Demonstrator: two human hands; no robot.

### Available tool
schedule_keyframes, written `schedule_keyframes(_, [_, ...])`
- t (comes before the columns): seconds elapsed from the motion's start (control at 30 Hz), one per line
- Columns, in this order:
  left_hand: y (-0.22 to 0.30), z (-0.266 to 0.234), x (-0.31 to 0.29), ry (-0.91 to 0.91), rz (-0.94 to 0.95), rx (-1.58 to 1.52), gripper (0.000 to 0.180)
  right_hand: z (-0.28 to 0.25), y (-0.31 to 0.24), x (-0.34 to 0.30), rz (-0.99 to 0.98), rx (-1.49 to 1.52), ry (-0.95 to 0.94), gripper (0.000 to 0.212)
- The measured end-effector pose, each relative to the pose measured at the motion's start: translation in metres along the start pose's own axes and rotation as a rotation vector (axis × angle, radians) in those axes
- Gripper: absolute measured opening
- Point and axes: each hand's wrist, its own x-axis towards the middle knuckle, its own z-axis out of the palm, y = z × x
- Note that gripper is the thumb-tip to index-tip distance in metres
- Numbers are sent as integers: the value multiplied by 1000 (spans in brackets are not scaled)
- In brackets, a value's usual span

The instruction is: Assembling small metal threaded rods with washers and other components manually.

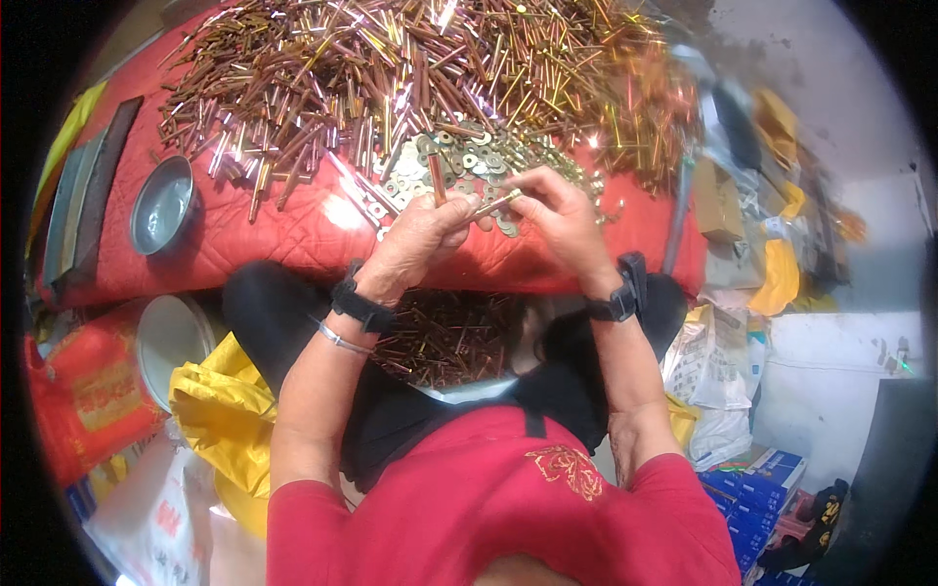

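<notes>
My left hand (422, 232) is closed around two slim metal pieces that look like expansion anchor bolts. A copper-coloured bolt (436, 178) stands up from between its thumb and fingers. The other bolt (496, 204) points right, toward my right hand (564, 217), whose fingers are pinched at its far end. Any small part between those fingertips is too small to make out. Just beyond both hands lies a heap of flat round washers (473, 156), with small brassy nuts (552, 156) to its right. Behind them spreads a big pile of copper and gold bolts (391, 68).
A red quilted cloth (293, 230) covers the work surface. On its left stand a grey metal bowl (163, 205) and dark flat strips (93, 200). Below the edge, between my knees, a container holds more bolts (445, 337). Yellow sacks (230, 400) and blue boxes (757, 498) flank me.
</notes>
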Motion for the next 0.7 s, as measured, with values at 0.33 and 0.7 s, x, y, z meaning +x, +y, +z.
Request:
schedule_keyframes(0.33, [-2, -2, -1, -21, 23, 270, 31, -20, 3, -3, 100, -428, -258, 28])
schedule_keyframes(0.7, [2, 0, -3, 9, 25, 160, 30, -8, 16, 1, -77, -472, -28, 27])
